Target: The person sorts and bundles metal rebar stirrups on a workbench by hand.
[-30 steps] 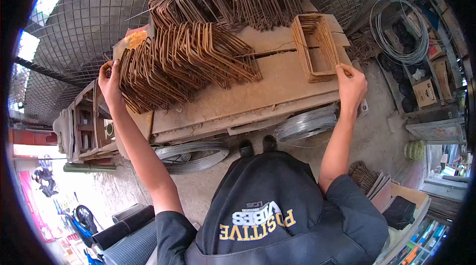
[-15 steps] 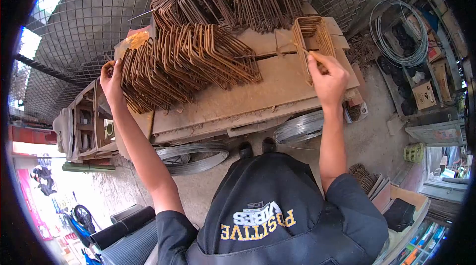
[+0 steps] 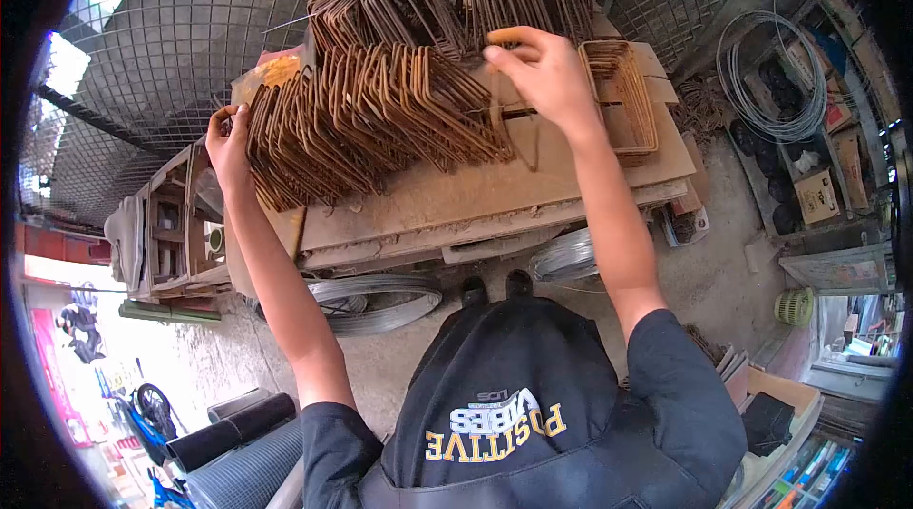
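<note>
While hands (image 3: 231, 140) (image 3: 542, 71) grip, rusty stirrups (image 3: 380, 119) crowd the bench (image 3: 533, 190).

Rust-brown stirrups (image 3: 371, 119); dusty tan bench (image 3: 533, 185); black shirt (image 3: 533, 414), yellow-white lettering.

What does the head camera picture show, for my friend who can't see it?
A person leans over a dusty wooden workbench stacked with rusty bent steel rods. Their left hand grips the end of the long row of rods, and their right hand reaches toward its far end. Wire coils lie underneath.
</note>
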Tool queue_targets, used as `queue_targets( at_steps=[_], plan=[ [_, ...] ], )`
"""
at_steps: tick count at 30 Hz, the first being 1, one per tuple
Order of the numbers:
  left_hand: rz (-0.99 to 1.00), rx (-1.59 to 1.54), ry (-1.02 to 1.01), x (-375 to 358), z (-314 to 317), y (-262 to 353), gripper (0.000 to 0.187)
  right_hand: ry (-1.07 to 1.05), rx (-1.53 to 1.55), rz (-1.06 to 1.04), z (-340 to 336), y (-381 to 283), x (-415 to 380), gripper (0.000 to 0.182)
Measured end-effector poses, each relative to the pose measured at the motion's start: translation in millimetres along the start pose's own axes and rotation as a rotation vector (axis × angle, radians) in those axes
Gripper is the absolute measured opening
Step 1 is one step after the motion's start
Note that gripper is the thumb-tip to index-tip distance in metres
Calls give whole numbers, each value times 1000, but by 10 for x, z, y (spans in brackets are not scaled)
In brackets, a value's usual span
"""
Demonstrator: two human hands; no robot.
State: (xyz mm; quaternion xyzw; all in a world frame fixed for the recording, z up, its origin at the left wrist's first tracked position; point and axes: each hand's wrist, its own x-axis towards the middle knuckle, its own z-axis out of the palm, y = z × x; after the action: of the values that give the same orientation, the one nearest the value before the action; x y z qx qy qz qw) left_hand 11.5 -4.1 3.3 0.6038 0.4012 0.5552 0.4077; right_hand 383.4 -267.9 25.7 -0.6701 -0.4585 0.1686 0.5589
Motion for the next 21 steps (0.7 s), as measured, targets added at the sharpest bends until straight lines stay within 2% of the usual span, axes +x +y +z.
queue_targets(
  at_steps=[3, 4, 8, 11, 15, 17, 19, 21],
  plan=[
    [-5, -29, 0, 12, -7, -24, 16, -79, 69, -48, 354, 128, 164, 50],
    [26, 16, -2, 16, -16, -26, 17, -92, 7, -36, 416, 98, 163, 55],
    [5, -20, -10, 18, -21, -45, 17, -188, 73, 106, 553, 35, 143, 58],
    [10, -52, 3, -5, 14, -18, 17, -162, 54, 39, 595, 175, 145, 57],
    [-19, -37, 7, 1, 11, -13, 18, -170, 67, 81, 566, 163, 111, 56],
    [-17, -31, 7, -7, 15, -3, 18, -197, -86, -94, 566, 196, 92, 54],
    [-11, -26, 10, 3, 30, 1, 18, -237, -169, -83, 474, 16, -4, 56],
    [-3, -34, 22, -1, 29, -1, 18, -192, -294, -75, 384, -92, -83, 57]
  ],
)
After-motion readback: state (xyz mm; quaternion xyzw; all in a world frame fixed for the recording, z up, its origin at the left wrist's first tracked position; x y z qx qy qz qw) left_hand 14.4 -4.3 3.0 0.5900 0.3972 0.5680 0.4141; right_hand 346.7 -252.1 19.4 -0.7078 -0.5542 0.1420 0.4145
